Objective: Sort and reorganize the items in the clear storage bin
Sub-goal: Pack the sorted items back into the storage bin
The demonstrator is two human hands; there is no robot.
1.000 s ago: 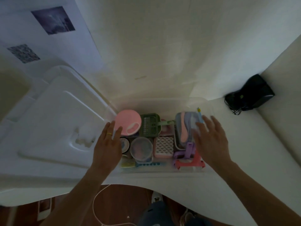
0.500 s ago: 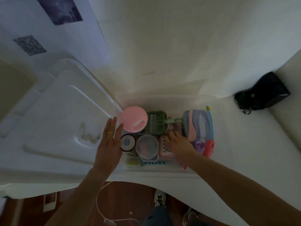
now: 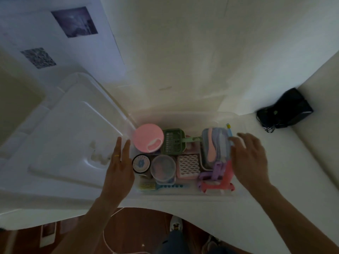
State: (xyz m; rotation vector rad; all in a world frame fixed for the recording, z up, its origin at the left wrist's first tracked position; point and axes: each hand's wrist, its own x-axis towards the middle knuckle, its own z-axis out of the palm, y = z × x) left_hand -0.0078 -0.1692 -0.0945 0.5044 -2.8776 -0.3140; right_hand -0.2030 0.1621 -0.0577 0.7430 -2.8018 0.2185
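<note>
**Both hands spread flat at the sides of the packed bin**

Nearest, two bare forearms reach forward over the near edge of the white table. Between them sits the clear storage bin, close to the table's near edge and filled with small items.

At the bin's left side, the left hand lies palm down with fingers straight and together, a yellow ring on one finger. It holds nothing; whether it touches the bin's left wall or only hovers by it cannot be told. At the bin's right side, the right hand is spread with relaxed fingers apart, gripping nothing, its fingertips at the right edge of a grey-blue case; actual contact is unclear.

Along the bin's near wall lie a yellow-and-blue comb and a pink-and-purple plastic piece. Behind these stand a round black-rimmed tin, a clear round container and a pink lattice soap dish. Farther back are a pink round lid and a green slotted scoop.

Left of the bin, the white bin lid rests on the table. In the table's far right corner lies a black pouch against the wall.
</note>
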